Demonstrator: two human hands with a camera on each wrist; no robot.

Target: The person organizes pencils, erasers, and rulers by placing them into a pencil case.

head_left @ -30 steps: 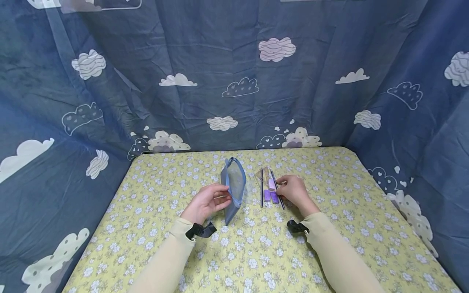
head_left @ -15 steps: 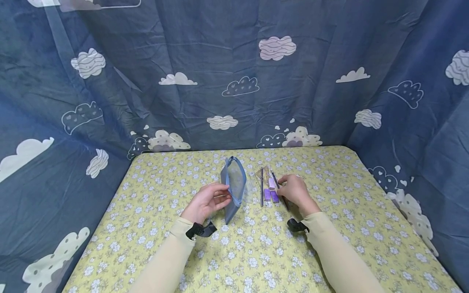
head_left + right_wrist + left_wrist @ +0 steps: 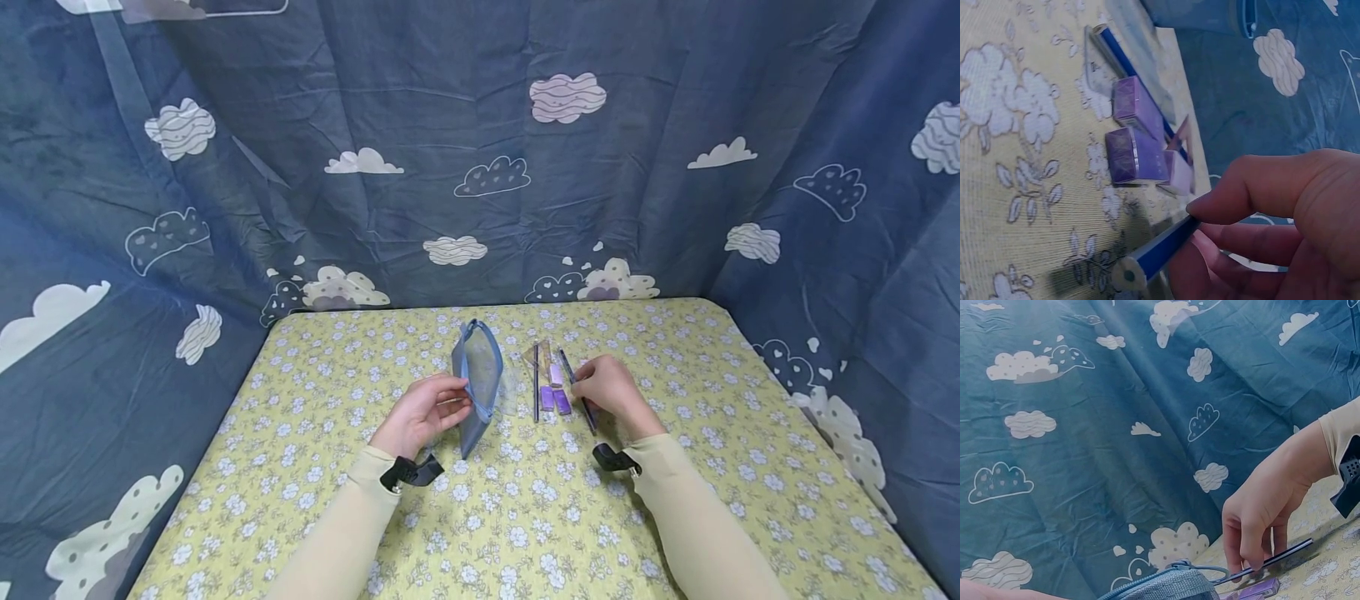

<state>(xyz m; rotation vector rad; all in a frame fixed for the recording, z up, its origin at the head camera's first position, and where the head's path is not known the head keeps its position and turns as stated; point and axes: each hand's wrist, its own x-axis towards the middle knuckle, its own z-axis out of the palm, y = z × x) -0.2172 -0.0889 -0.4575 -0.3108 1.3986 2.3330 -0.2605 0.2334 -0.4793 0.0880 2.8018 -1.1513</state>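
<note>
My left hand [image 3: 423, 410] holds the near side of a blue zip pouch [image 3: 474, 425], which stands upright with its mouth spread. In the left wrist view only the pouch's zip edge [image 3: 1169, 584] shows. My right hand [image 3: 609, 387] pinches a dark blue pencil [image 3: 588, 414] between thumb and fingers. The pencil's flat end [image 3: 1130, 275] points at the camera in the right wrist view, and it is tilted off the cloth. Just left of this hand lie three small purple blocks, probably erasers [image 3: 562, 402], one of them paler [image 3: 556, 375].
A second dark pencil [image 3: 536, 392] lies between the blocks and the pouch. Behind them is a clear brownish set square [image 3: 544, 354]. Something transparent [image 3: 507, 396] lies beside the pouch. A floral yellow cloth [image 3: 517, 525] covers the table, with a blue cloud-print curtain [image 3: 420, 208] around it.
My right hand has drawn its pencil to the right, away from the purple blocks, and the pencil's tilt has changed. My left hand and the pouch have stayed nearly still.
</note>
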